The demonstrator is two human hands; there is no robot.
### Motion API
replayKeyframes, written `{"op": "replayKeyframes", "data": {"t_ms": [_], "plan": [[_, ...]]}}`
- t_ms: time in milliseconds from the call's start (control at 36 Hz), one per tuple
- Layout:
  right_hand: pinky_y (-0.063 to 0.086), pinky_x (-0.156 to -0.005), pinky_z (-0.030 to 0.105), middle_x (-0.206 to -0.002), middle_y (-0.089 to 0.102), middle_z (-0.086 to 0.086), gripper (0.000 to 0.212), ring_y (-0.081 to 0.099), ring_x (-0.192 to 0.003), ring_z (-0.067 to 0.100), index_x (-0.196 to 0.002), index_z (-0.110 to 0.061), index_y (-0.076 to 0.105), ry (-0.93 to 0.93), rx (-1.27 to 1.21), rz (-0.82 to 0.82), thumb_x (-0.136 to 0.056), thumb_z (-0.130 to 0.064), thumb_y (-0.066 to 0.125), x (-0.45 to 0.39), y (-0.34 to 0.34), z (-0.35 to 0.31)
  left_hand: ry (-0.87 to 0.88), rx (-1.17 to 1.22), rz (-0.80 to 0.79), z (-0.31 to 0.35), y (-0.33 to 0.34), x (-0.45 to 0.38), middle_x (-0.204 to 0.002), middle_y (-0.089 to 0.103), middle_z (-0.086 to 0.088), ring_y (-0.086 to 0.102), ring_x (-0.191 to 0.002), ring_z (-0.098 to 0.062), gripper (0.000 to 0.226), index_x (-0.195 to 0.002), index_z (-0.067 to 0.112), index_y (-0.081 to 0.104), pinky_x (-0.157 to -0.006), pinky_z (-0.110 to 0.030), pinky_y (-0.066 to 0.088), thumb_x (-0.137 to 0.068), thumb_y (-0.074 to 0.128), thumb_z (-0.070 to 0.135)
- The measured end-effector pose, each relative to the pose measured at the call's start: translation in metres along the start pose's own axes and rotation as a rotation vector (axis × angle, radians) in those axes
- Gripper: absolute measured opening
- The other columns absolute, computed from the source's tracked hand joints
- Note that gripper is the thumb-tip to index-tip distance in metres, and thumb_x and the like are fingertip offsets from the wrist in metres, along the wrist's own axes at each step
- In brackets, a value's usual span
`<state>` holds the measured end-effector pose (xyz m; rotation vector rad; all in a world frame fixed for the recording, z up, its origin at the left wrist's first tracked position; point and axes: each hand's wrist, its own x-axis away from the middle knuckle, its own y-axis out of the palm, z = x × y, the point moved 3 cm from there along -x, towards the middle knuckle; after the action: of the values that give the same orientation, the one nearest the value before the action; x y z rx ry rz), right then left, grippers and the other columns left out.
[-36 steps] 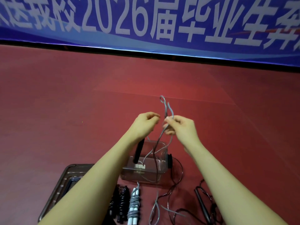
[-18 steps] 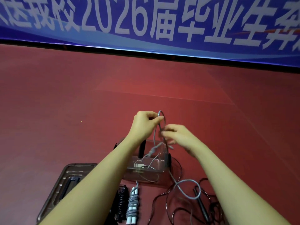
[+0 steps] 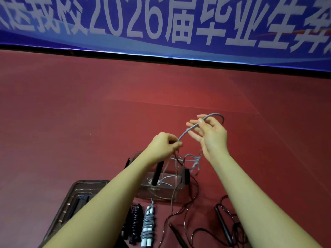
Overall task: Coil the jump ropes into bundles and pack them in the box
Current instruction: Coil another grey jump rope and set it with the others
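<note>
Grey rope (image 3: 189, 130) runs from the left hand's (image 3: 163, 147) pinch to the right hand's (image 3: 209, 133) thumb-and-finger hold, above the clear box (image 3: 161, 185); lid (image 3: 78, 199), bundles (image 3: 147, 224) nearby.

- Up top, a blue banner (image 3: 161, 24) stretches right across the view, big pale characters on it, with "2026" plain to read among them.
- Under the banner, a dark strip (image 3: 161, 57) runs along its lower edge.
- Below that, red floor (image 3: 71, 113) fills the middle of the view, with a faint straight seam line (image 3: 179, 104) crossing it.
</note>
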<state>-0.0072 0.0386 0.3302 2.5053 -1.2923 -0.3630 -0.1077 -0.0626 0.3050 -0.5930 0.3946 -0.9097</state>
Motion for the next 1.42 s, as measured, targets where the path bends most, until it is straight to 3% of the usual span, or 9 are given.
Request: {"op": "replayKeyframes", "data": {"t_ms": [111,167,333,528,667,861,1083,1278,1417], "plan": [[0.057,-0.077,0.036,-0.093,0.064,0.014,0.009,0.066,-0.084,0.023,-0.096,-0.007,0.055,0.032,-0.02,-0.018,-0.097,-0.004,0.047,-0.003,-0.003,0.002,0.013,0.121,0.181,0.002,-0.01,-0.001,-0.05,0.056,0.009,0.044,-0.037,0.004,0.027,-0.062,0.019,0.063,-0.046,-0.011,0.037,-0.089,0.065,0.024],[0.054,-0.078,0.035,-0.094,0.064,0.013,0.008,0.063,-0.082,0.021,-0.101,-0.005,0.056,0.079,0.203,-0.063,-0.094,-0.005,0.053,-0.005,-0.007,0.008,0.014,0.192,0.242,0.005,-0.014,-0.002,-0.049,0.057,0.006,0.044,-0.036,0.0,0.028,-0.061,0.019,0.063,-0.045,-0.013,0.036,-0.089,0.064,0.022],[0.045,-0.09,0.026,-0.104,0.068,0.004,0.025,0.062,-0.098,0.017,-0.105,-0.012,0.065,0.008,0.963,-0.565,-0.082,-0.009,0.07,0.009,-0.001,0.033,0.043,0.294,0.301,0.013,-0.024,-0.005,-0.053,0.06,-0.003,0.045,-0.038,-0.007,0.024,-0.065,0.013,0.067,-0.047,-0.018,0.038,-0.088,0.065,0.02],[0.048,-0.078,0.035,-0.084,0.067,0.006,0.007,0.059,-0.087,0.027,-0.084,-0.022,0.067,-0.193,1.325,-0.425,-0.084,-0.023,0.06,0.001,-0.006,0.042,0.094,0.328,0.33,0.019,-0.028,0.0,-0.054,0.059,0.003,0.045,-0.046,-0.005,0.025,-0.07,0.009,0.069,-0.055,-0.023,0.039,-0.089,0.063,0.024],[0.042,-0.061,0.026,-0.062,0.063,0.003,0.017,0.055,-0.058,0.016,-0.07,-0.01,0.062,-0.287,0.96,-0.238,-0.087,-0.01,0.061,0.005,0.001,0.023,0.013,0.354,0.273,0.014,-0.027,-0.001,-0.077,0.065,0.005,0.047,-0.056,-0.007,0.018,-0.094,0.016,0.068,-0.057,-0.024,0.038,-0.095,0.05,0.017],[0.047,-0.05,0.018,-0.07,0.069,0.008,0.02,0.061,-0.052,0.008,-0.079,0.0,0.06,-0.09,0.378,-0.058,-0.095,-0.01,0.052,0.002,-0.001,0.003,0.009,0.107,0.013,0.008,-0.007,0.004,-0.106,0.063,-0.001,0.053,-0.081,-0.01,0.035,-0.123,0.019,0.059,-0.082,-0.026,0.045,-0.088,0.063,0.021],[0.05,-0.049,0.017,-0.063,0.069,0.009,0.023,0.059,-0.046,0.012,-0.079,-0.001,0.055,0.062,-0.033,-0.012,-0.098,-0.01,0.048,0.007,-0.001,-0.007,0.113,0.174,0.065,0.016,0.001,0.006,-0.069,0.063,0.004,0.051,-0.062,-0.005,0.006,-0.08,0.018,0.068,-0.067,-0.026,0.043,-0.085,0.069,0.022],[0.053,-0.054,0.017,-0.07,0.067,0.015,0.018,0.064,-0.053,0.014,-0.082,0.001,0.055,0.062,-0.228,0.083,-0.097,-0.009,0.051,0.007,-0.005,-0.012,-0.027,0.114,0.147,0.008,0.002,-0.001,-0.084,0.068,-0.002,0.062,-0.079,-0.015,0.036,-0.11,0.016,0.064,-0.072,-0.025,0.047,-0.08,0.075,0.032],[0.054,-0.055,0.018,-0.067,0.068,0.014,0.019,0.064,-0.054,0.013,-0.08,0.0,0.054,0.052,-0.395,0.141,-0.097,-0.007,0.05,0.008,-0.005,-0.015,-0.024,0.013,0.127,0.007,0.002,-0.003,-0.053,0.047,0.006,0.041,-0.051,-0.005,0.015,-0.076,0.014,0.07,-0.045,-0.012,0.031,-0.083,0.072,0.027]]}}
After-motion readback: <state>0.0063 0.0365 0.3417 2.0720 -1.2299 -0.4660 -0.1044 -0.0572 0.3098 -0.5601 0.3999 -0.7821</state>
